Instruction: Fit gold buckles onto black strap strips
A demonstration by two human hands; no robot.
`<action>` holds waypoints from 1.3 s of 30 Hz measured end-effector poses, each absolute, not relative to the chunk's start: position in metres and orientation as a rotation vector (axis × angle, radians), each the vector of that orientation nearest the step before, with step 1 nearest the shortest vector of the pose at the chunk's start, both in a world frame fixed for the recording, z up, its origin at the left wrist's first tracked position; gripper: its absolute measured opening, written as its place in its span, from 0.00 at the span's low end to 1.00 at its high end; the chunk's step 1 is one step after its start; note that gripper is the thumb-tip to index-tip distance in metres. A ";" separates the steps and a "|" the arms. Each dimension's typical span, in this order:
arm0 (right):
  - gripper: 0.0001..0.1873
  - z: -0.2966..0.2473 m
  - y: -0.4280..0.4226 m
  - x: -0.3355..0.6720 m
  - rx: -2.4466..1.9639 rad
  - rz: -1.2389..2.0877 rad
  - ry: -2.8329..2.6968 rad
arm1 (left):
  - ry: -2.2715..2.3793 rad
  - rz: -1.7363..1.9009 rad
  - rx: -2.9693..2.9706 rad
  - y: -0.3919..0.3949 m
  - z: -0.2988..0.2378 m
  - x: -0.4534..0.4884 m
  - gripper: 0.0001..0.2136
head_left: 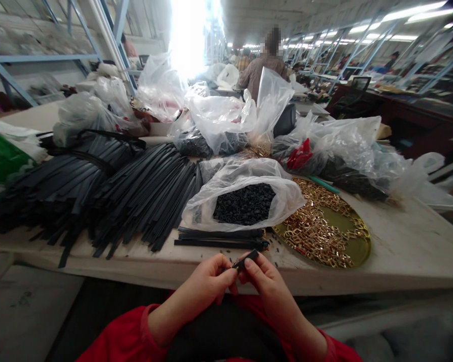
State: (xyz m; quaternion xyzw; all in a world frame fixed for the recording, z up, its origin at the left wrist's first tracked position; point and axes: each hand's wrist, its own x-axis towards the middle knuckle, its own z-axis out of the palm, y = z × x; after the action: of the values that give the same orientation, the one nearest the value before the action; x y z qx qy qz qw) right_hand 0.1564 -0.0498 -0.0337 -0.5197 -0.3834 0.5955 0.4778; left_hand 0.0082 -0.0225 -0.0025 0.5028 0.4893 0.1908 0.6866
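Observation:
Just in front of the table edge, my left hand [216,275] and my right hand [266,275] meet around a black strap [252,256]. My right thumb presses on its upper end. The left fingers pinch it lower down, where a small gold glint shows; the rest of the strap is hidden. Several black straps with gold bits at their right ends lie in a small stack [219,243] beyond my hands. Behind that stack, an open plastic bag [196,208] holds small black loops [245,203]. Gold buckles [313,226] are heaped on a round gold tray [362,246] at the right.
Long bundles of black straps [147,191] cover the left of the table [411,241]. Filled plastic bags [222,113] crowd the back, and a teal stick [324,184] lies by the tray. A person [262,75] is beyond the table, back turned. A green bag [3,156] sits far left.

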 end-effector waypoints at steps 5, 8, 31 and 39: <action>0.13 -0.034 -0.049 0.157 -1.220 1.501 -0.778 | 1.080 0.391 1.144 -0.023 -0.008 0.003 0.13; 0.14 -0.028 -0.047 0.155 -1.237 1.463 -0.841 | 1.085 0.378 1.142 -0.021 -0.009 0.003 0.13; 0.16 -0.021 0.006 0.175 -1.295 1.339 -1.445 | 1.096 0.553 1.282 -0.003 -0.016 0.004 0.13; 0.08 -0.047 0.098 0.198 -1.803 0.511 -2.070 | 1.150 0.537 1.224 0.010 -0.026 0.004 0.11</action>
State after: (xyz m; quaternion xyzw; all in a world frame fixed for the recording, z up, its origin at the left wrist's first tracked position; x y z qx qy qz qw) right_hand 0.1982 0.0976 -0.0468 -0.6360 -0.7300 0.1802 0.1739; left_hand 0.0043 0.0100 -0.0260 0.5357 0.5034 0.2352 0.6359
